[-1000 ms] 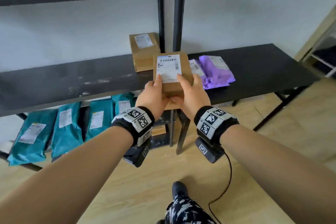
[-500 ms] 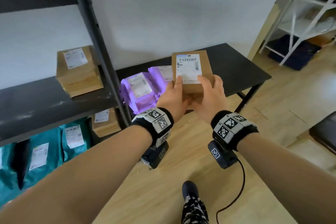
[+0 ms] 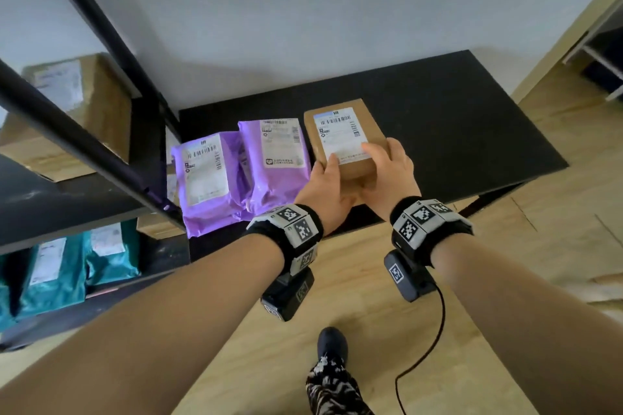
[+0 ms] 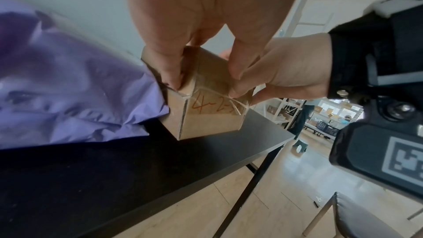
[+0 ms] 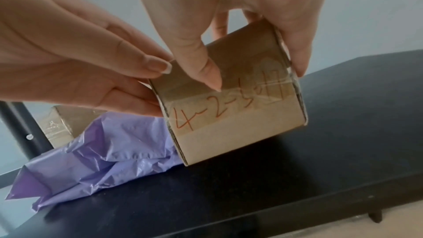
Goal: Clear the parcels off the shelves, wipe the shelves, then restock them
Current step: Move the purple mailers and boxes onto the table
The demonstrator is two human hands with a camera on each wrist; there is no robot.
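Observation:
Both hands hold a brown cardboard parcel (image 3: 347, 141) with a white label on top, low over the black table (image 3: 455, 118). My left hand (image 3: 328, 178) grips its near left corner, my right hand (image 3: 384, 165) its near right side. Red handwriting marks the near end of the parcel (image 5: 231, 120), whose lower edge sits at or just above the tabletop; contact is unclear. In the left wrist view the parcel (image 4: 206, 115) stands tilted beside a purple bag (image 4: 68, 88). Two purple mailer bags (image 3: 205, 178) (image 3: 276, 158) lie on the table to its left.
A black shelving unit (image 3: 84, 141) stands at the left, with a brown box (image 3: 77, 111) on its middle shelf and teal mailer bags (image 3: 60, 269) below. The table's right half is bare. Wooden floor, my shoe (image 3: 332, 344) and a dangling cable (image 3: 424, 344) lie beneath.
I have turned right from the shelf to the table. The parcel came down from chest height to the tabletop, right of the purple bags. Both hands kept their grip.

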